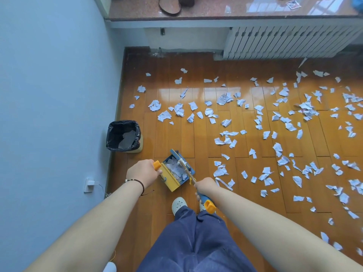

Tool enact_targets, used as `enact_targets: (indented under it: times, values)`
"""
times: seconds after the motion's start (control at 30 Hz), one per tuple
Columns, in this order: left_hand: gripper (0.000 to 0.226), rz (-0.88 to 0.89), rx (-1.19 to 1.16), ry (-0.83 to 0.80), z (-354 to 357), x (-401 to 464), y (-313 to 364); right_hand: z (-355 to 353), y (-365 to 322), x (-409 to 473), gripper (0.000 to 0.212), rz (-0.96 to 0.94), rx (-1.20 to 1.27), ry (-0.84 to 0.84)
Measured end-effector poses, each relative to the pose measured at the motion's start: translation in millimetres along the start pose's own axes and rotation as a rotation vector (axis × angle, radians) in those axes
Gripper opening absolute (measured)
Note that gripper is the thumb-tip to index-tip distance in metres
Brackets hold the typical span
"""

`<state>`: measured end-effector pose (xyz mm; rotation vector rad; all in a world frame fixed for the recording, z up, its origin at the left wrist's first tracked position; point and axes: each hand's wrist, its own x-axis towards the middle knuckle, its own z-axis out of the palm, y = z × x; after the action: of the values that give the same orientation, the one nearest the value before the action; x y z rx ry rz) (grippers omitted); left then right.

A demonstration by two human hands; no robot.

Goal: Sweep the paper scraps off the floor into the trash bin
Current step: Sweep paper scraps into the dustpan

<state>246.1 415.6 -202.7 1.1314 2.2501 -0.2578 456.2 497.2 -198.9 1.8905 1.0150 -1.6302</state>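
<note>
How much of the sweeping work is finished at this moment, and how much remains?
Done: a few scraps already lie inside the trash bin. In hand: the left hand grips the dustpan handle, the right hand holds the broom, and the dustpan carries a small load not yet emptied. Left: most of it, since paper scraps cover the wooden floor toward the radiator.

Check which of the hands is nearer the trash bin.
Left. The left hand grips the dustpan handle just below and right of the trash bin. The right hand, on the broom handle, sits farther right, beyond the dustpan.
</note>
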Motion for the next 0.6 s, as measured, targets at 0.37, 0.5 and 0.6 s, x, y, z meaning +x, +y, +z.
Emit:
enact_targets:
  times: [0.37, 0.5, 0.6]
  values:
    - [0.030, 0.031, -0.007, 0.001, 1, -8, 0, -38, 15, -3, 0.012, -0.097, -0.079, 0.070]
    - [0.032, 0.067, 0.020, -0.001, 0, -6, 6, -48, 18, 0, 0.027, -0.086, -0.055, 0.076]
    - [0.032, 0.117, 0.046, -0.011, -3, -3, 15, -54, 17, -2, 0.024, -0.080, 0.036, 0.088]
